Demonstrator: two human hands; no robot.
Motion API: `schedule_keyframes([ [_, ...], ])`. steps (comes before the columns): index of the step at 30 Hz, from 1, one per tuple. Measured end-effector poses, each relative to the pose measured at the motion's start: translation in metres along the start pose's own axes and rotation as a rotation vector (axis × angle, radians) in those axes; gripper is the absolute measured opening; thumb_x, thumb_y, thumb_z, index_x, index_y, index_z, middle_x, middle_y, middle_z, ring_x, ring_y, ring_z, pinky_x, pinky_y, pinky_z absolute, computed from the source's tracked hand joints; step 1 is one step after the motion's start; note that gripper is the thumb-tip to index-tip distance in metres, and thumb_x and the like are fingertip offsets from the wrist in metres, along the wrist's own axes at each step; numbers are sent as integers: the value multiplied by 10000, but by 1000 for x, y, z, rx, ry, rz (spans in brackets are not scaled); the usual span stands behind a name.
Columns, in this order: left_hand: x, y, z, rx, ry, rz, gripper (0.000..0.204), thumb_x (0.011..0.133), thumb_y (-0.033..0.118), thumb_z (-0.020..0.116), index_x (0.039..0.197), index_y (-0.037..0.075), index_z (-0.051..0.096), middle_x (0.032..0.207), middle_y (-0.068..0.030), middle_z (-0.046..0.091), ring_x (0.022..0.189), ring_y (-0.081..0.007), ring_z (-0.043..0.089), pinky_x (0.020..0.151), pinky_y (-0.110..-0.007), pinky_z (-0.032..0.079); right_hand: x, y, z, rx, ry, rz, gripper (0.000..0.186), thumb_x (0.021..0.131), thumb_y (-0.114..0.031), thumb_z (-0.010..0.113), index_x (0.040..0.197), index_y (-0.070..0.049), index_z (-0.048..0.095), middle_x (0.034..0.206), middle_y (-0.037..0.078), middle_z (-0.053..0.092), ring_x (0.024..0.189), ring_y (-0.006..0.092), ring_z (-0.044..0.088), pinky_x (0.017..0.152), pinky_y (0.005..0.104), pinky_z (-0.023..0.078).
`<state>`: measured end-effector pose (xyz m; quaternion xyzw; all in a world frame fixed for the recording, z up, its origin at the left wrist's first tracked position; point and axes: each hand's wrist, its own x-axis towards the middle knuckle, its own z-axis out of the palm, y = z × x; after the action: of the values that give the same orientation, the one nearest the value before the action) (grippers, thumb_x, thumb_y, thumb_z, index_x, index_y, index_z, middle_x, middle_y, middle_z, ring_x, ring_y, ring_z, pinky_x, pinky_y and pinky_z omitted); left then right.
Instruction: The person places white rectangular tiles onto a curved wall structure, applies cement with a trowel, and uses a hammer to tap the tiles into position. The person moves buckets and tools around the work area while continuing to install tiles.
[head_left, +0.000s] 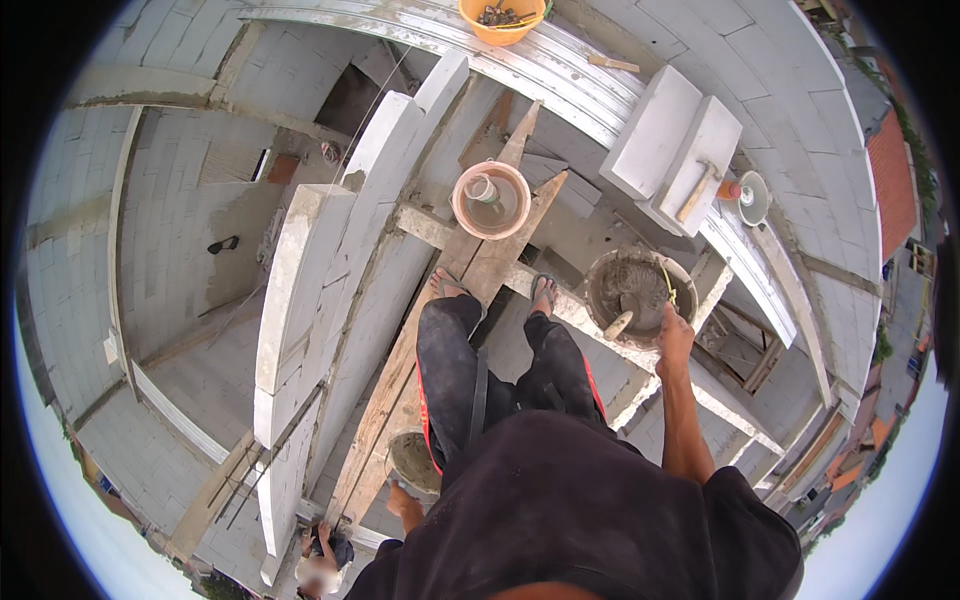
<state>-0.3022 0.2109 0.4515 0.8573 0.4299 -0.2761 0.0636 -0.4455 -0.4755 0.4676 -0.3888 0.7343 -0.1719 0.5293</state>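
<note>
My right hand [676,338] is closed on the yellow handle [668,280] of a round, dark bucket [592,300]. Wet grey mortar [637,283] fills much of that bucket, and a trowel [619,324] with a wooden grip leans in it. Low on the left, beside my leg, my left hand [403,503] grips the edge of a smaller bucket [396,458] with greyish material inside; the exact hold of its fingers is partly hidden.
My feet straddle wooden planks [385,410] and a concrete beam [572,310], with deep drops beside them. Ahead stands a pinkish bucket [458,210] of water. White blocks [655,135] carry a hammer [697,192]. An orange basin [500,35] lies farther off. Another person [325,550] is below left.
</note>
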Motion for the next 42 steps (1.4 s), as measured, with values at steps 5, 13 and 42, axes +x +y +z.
schedule_keyframes([
  [5,20,47,20,-149,-82,-174,651,900,494,703,1035,-142,682,913,-204,713,703,-342,678,586,-459,552,-53,-55,17,-61,-2,-71,282,1002,-322,701,848,-101,620,671,-95,422,524,24,327,477,250,242],
  [13,59,95,17,-183,-207,154,544,968,426,630,783,-85,639,702,-130,614,527,-267,591,479,-418,487,-136,-134,105,-45,-101,-119,373,1001,-328,700,726,-146,526,604,-79,383,499,52,300,497,265,299],
  [42,117,64,11,-90,-24,173,297,982,366,606,996,75,667,810,-141,700,661,-299,672,543,-436,513,-284,-285,277,-125,-629,-474,456,961,-374,752,660,-66,604,583,-66,433,529,35,365,479,259,267],
])
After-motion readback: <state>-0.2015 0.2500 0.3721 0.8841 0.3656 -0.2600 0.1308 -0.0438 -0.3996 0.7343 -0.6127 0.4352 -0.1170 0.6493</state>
